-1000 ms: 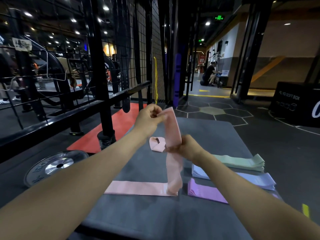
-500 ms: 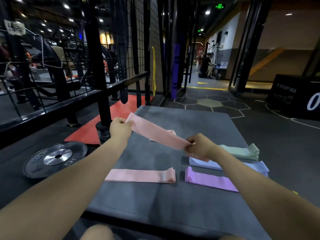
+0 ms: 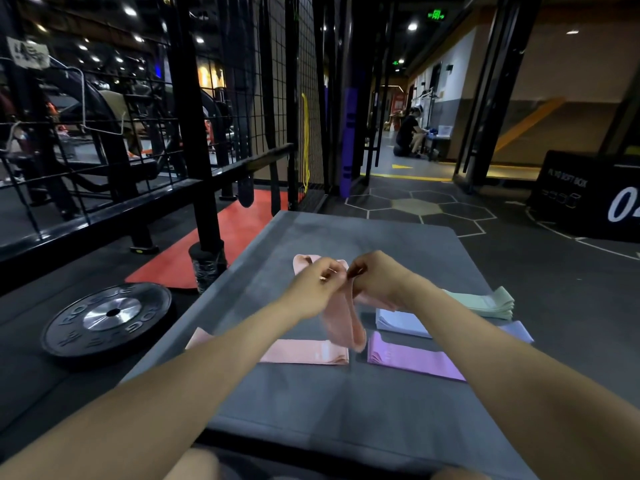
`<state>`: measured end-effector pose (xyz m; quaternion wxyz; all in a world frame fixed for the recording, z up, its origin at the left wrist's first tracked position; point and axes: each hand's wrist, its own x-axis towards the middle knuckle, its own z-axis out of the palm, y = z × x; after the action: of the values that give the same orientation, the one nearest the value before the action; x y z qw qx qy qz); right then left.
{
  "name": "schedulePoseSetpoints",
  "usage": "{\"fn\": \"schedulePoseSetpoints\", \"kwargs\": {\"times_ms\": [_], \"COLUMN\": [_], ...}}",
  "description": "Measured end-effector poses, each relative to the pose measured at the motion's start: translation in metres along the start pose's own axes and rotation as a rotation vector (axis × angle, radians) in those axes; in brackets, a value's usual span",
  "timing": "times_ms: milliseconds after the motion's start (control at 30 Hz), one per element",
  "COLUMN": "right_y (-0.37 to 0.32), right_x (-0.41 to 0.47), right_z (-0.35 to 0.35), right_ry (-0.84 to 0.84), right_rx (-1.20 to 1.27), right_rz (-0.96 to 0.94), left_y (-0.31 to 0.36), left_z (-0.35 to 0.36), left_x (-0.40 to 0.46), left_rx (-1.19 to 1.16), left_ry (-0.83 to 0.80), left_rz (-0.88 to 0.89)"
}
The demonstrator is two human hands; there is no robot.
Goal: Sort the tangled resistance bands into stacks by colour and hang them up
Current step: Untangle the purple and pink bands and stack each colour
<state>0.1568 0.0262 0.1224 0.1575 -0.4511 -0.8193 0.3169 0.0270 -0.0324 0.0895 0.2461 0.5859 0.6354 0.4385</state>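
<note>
My left hand [image 3: 317, 284] and my right hand [image 3: 377, 278] meet above the grey mat [image 3: 346, 403], both pinching the top of a pink band [image 3: 343, 320] that hangs folded in a loop between them. Below it a flat pink stack [image 3: 304, 351] lies on the mat. More pink band [image 3: 301, 263] lies behind my hands. To the right lie a purple stack [image 3: 412, 358], a light blue stack [image 3: 401, 322] and a green stack [image 3: 485, 301].
A black weight plate [image 3: 110, 317] lies on the floor at left, beside a black rack post [image 3: 204, 188] and a wire-mesh fence [image 3: 270, 98]. A red mat [image 3: 225, 244] lies beyond. A black soft box [image 3: 588, 195] stands at right. A person [image 3: 408, 133] crouches far down the corridor.
My hands came together from a wide stretch, so the pink band now hangs doubled between them instead of being pulled flat. It sits lower, over the pink stack.
</note>
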Motion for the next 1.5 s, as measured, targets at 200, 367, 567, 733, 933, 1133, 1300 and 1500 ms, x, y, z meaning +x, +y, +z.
{"fn": "schedulePoseSetpoints", "kwargs": {"times_ms": [200,367,567,733,933,1133,1300,1500], "right_y": [-0.001,0.006,0.018,0.035,0.037,0.035,0.037,0.039], "right_x": [0.0,-0.001,-0.016,-0.027,-0.028,-0.041,-0.043,-0.045], "right_z": [0.002,-0.005,-0.005,-0.012,-0.004,-0.006,-0.01,-0.009], "right_ry": [-0.01,-0.035,-0.109,0.002,0.33,0.533,0.45,0.257], "right_rx": [0.112,0.096,0.035,0.085,-0.016,-0.274,0.022,0.845], "right_rz": [0.117,0.069,0.027,-0.018,-0.169,-0.372,-0.188,0.09], "left_y": [0.003,0.007,0.001,-0.011,0.002,0.007,0.008,0.009], "left_z": [0.011,0.004,0.003,-0.003,0.002,-0.002,-0.004,-0.009], "left_x": [-0.01,-0.009,-0.018,-0.022,-0.024,-0.026,-0.03,-0.03], "left_rx": [0.167,0.18,0.188,0.289,0.307,0.368,0.366,0.249], "left_ry": [-0.173,-0.068,-0.084,0.029,0.052,0.078,0.089,0.14], "left_rz": [0.043,0.162,0.163,0.13,0.121,0.125,0.103,0.104]}}
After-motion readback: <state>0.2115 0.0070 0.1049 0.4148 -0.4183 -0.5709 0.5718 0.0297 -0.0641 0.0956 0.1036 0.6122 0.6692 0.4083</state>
